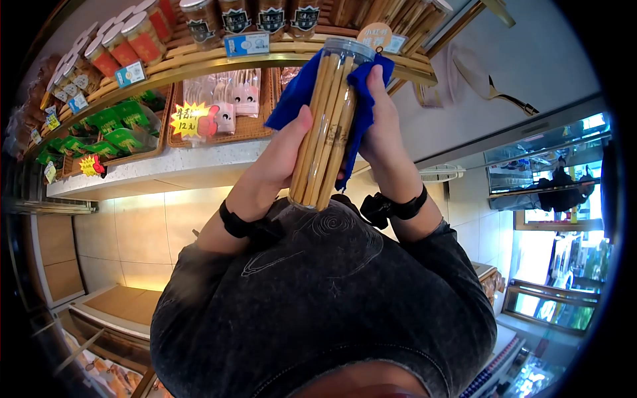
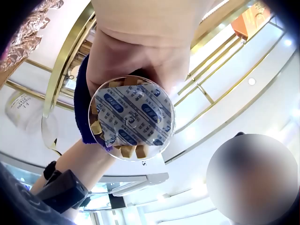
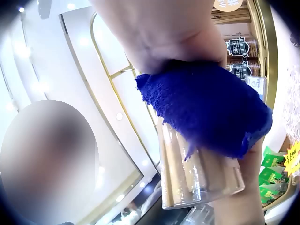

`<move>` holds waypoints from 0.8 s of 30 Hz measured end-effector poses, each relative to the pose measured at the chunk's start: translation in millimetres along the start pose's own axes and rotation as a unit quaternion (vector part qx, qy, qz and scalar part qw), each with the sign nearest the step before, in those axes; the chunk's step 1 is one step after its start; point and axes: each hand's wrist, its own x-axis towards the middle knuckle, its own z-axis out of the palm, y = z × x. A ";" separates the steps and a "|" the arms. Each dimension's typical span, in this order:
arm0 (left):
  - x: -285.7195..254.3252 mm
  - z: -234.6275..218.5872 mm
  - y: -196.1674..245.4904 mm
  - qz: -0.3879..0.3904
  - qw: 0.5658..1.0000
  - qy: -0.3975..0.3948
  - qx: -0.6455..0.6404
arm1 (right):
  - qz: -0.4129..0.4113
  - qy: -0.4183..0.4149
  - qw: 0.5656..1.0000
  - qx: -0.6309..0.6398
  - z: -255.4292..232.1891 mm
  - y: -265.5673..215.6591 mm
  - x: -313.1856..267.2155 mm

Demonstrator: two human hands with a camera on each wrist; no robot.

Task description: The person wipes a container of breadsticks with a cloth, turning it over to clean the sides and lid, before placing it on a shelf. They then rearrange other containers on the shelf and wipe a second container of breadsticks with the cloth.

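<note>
Head view: left hand (image 1: 279,162) curled round clear jar (image 1: 328,126) of biscuit sticks; right hand (image 1: 378,129) pressing blue cloth (image 1: 361,99) against it; behind, yellow tag (image 1: 188,119) reading "12元".

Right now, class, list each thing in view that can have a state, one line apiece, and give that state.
Clear jar: lifted off the shelf, tilted, full of breadsticks, lid on.
Blue cloth: wrapped round the jar's upper part, pressed against it.
Left hand: grips the jar.
Right hand: holds the cloth against the jar.
Shelf jars: lined up, closed.
</note>
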 end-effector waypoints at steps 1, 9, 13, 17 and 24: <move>2.6 -5.2 -5.0 -0.001 1.000 0.000 0.000 | -0.001 -0.022 1.000 -0.015 -5.5 2.1 -1.5; 13.4 -9.4 -15.4 0.050 0.998 -0.019 -0.032 | -0.123 0.010 0.986 -0.114 -2.1 -2.3 -6.8; 13.3 -1.1 -11.2 -0.009 0.998 -0.037 -0.044 | -0.042 0.065 0.997 -0.015 -4.7 -10.6 -6.3; 25.0 15.7 -18.1 0.115 0.989 0.043 -0.077 | -0.108 0.067 0.982 -0.139 3.3 1.9 -17.4; 38.1 6.3 0.0 0.205 0.977 0.013 -0.057 | -0.113 -0.033 0.957 -0.263 1.8 27.3 -45.6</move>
